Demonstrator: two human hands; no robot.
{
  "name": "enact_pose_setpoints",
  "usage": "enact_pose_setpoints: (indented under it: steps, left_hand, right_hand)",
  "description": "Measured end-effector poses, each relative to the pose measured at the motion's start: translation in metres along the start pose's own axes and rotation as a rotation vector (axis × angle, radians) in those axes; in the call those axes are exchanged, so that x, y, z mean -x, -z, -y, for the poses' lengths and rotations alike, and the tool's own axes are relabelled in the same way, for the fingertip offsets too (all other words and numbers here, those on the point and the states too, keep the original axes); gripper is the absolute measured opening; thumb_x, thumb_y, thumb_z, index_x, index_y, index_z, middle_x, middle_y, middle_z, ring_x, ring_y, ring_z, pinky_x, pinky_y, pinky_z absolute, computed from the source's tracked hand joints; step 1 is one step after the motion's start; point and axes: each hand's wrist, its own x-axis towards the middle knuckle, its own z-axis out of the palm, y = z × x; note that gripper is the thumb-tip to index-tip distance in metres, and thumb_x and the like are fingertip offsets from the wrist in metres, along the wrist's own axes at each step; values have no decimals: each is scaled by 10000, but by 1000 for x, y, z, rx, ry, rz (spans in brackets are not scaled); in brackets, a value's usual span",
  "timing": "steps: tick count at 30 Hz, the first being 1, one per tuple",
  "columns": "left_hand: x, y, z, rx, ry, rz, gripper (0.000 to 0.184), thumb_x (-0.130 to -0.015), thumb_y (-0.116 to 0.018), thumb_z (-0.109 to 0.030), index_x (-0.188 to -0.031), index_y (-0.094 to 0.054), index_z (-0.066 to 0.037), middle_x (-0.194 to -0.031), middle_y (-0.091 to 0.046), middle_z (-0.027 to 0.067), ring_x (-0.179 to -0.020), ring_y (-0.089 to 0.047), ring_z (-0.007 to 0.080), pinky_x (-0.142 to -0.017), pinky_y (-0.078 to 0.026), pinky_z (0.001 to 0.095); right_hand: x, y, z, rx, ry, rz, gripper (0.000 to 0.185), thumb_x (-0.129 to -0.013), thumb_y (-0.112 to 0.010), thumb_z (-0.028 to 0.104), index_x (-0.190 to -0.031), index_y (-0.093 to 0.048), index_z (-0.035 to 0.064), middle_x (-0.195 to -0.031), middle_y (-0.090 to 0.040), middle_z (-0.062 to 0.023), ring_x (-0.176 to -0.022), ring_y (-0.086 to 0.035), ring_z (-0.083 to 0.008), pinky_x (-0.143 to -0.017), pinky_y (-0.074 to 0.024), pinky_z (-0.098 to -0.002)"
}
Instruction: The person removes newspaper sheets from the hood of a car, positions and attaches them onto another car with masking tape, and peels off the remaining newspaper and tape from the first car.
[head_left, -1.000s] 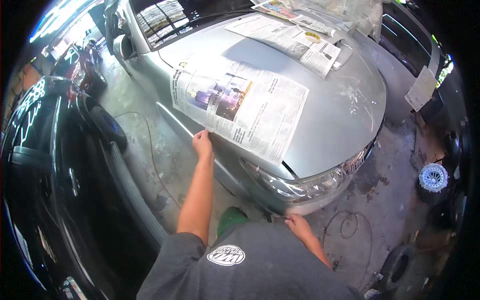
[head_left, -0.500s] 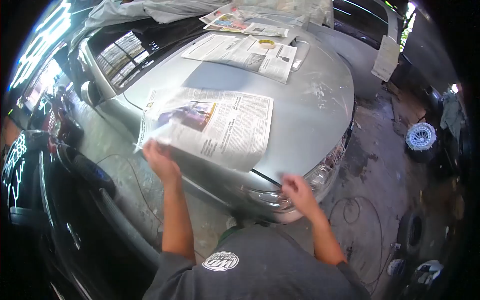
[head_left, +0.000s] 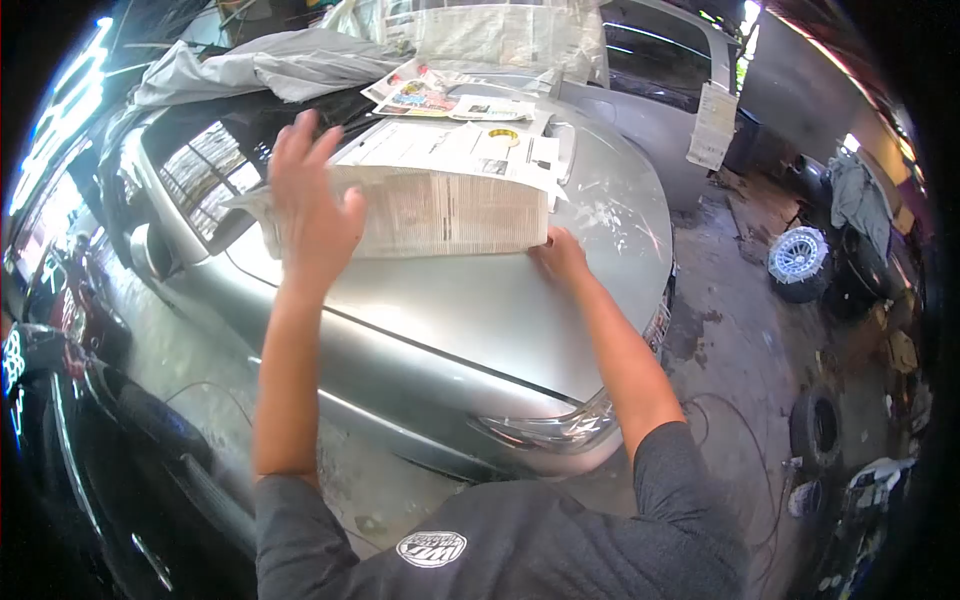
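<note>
A newspaper sheet (head_left: pixel 440 215) is partly lifted or folded over the silver car hood (head_left: pixel 450 310), its near edge raised. My left hand (head_left: pixel 315 200) is open with fingers spread, in front of the sheet's left part; motion blurs it. At the sheet's lower right corner, my right hand (head_left: pixel 562 255) pinches the paper. Behind the sheet lie more newspapers (head_left: pixel 405 143), with a yellow tape roll (head_left: pixel 503 137) on top of them.
A black car (head_left: pixel 130 480) stands at the lower left. The headlight (head_left: pixel 545 430) is below the hood. On the right floor are a tire with a pale wheel (head_left: pixel 798 255), another tire (head_left: pixel 815 425) and a hose (head_left: pixel 750 440). Grey cloth (head_left: pixel 270 65) covers the windshield's top.
The sheet has moved away from the hood's near edge and its printed picture no longer shows. My left hand has risen and opened; my right hand has moved up to the sheet's corner. The view has shifted.
</note>
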Motion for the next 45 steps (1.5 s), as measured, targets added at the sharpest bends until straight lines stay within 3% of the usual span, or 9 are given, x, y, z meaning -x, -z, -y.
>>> enact_pose_setpoints:
  steps: [2, 5, 12, 17, 19, 24, 32, 39, 45]
  left_hand:
    - [-12, 1, 19, -22, -103, 360, 787, -790, -720, -73, -1514, -414, -92, -1572, -397, 186, -1521, -274, 360, -1268, -143, 525]
    - [-2, -30, 48, 16, -126, 692, 809, -790, -755, -156, -1521, -413, -108, -1574, -393, 194, -1523, -267, 359, -1268, -146, 528]
    - [-16, -133, 140, 131, 176, 910, 717, -821, -744, -222, -1469, -484, -59, -1450, -530, 243, -1387, -469, 402, -1181, -338, 530]
    - [-34, -184, 180, 251, 89, 733, 459, -844, -739, -207, -1260, -648, -39, -1278, -645, 199, -1184, -627, 358, -1018, -490, 447]
    - [-55, -166, 176, 256, -22, 545, 360, -856, -743, -211, -1181, -690, -65, -1177, -667, 147, -1105, -643, 369, -958, -510, 450]
    - [-105, -81, 113, 230, -204, 510, 186, -846, -717, -110, -1001, -638, -45, -1121, -637, 135, -1119, -606, 365, -965, -467, 457]
    - [-107, -54, 87, 233, -88, 619, 175, -938, -658, -178, -1028, -622, -32, -1054, -674, 173, -1031, -630, 382, -906, -480, 458]
    - [-94, -43, 104, 292, -79, 632, 200, -970, -622, -203, -1066, -616, -28, -1037, -666, 189, -1022, -625, 384, -895, -484, 408]
    - [-97, -34, 157, 428, 36, 662, 214, -973, -631, -184, -1091, -613, -7, -1010, -664, 142, -1010, -635, 222, -922, -473, 365]
  right_hand:
    - [-4, -6, 3, -16, 4, 37, 339, -835, -783, 302, -1068, -716, 64, -1125, -668, -122, -1082, -626, -341, -913, -494, -424]
    - [-5, -17, -3, -146, -10, 1, 287, -840, -770, 277, -1045, -721, 82, -1068, -688, -140, -1005, -652, -338, -869, -504, -418]
    - [1, -34, -9, -274, 181, -168, 291, -864, -745, 192, -1106, -708, 34, -1017, -689, -175, -970, -664, -351, -863, -510, -421]
    - [3, -28, -3, -427, 58, -158, 238, -851, -742, 160, -1067, -731, 58, -999, -675, -171, -956, -660, -322, -846, -512, -399]
    - [-10, -33, -13, -312, 101, -155, 222, -845, -745, 155, -1029, -730, 31, -942, -678, -165, -904, -665, -303, -817, -515, -392]
    - [-17, -22, 3, -264, -21, -72, 237, -825, -773, 185, -927, -719, -22, -807, -685, -164, -783, -677, -301, -751, -517, -394]
    - [-20, -28, -4, -210, -31, -135, 281, -866, -755, 225, -902, -647, -31, -836, -687, -195, -808, -694, -337, -749, -515, -438]
    - [41, -14, 54, -40, 53, -160, 268, -936, -660, 228, -998, -608, -27, -1080, -609, -191, -961, -636, -375, -831, -496, -445]
    - [150, 49, 164, -256, 252, -76, 251, -947, -632, 211, -956, -577, -34, -1054, -582, -186, -951, -590, -390, -836, -481, -446]
